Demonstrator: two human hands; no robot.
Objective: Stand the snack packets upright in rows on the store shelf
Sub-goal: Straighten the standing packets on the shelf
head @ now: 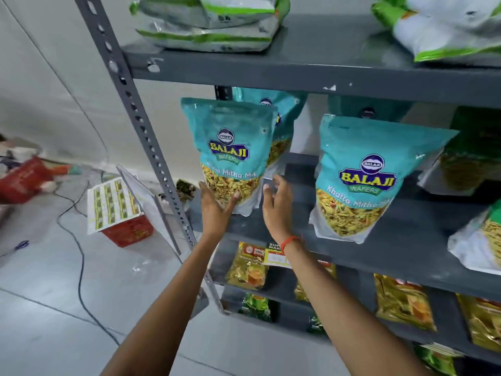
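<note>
A teal Balaji Khatta Mitha Mix packet (pixel 230 147) stands upright at the left end of the grey metal shelf (pixel 393 256). My left hand (pixel 217 207) presses against its lower left corner, thumb on the front. My right hand (pixel 276 204) hovers just right of that packet with fingers spread, holding nothing. A second teal packet (pixel 282 123) stands behind the first. Another teal packet (pixel 360 180) stands upright further right, with one more (pixel 368 109) behind it.
Green-and-white bags (pixel 208 23) lie on the shelf above. Green packets (pixel 466 158) lean at the right. Yellow and green snack packets (pixel 404 302) fill the lower shelves. On the floor at left are red baskets (pixel 127 232), a printed sheet (pixel 113 204) and a black cable (pixel 78 267).
</note>
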